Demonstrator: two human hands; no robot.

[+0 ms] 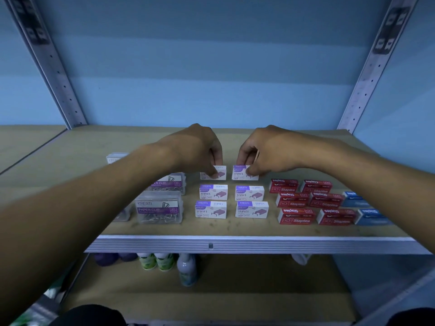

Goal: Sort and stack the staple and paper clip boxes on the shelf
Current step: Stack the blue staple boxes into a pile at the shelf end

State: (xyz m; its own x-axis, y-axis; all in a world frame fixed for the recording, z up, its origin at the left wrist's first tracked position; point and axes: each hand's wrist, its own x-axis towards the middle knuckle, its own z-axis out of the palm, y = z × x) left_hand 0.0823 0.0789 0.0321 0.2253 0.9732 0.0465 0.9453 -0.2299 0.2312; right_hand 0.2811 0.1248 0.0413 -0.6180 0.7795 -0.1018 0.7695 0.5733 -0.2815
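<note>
tan shelf (pixel 235 229) (blue wall (pixel 211 78))

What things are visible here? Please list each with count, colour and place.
white staple boxes: six, white and purple, shelf middle; the back two are held
red staple boxes: six, red, right of the white ones
blue boxes: two, blue, far right
clip boxes: at least three, clear with purple labels, left
shelf: one, tan board, grey edge
bottles: several, lower shelf
left hand: pinches back-left white box
right hand: pinches back-right white box
</note>
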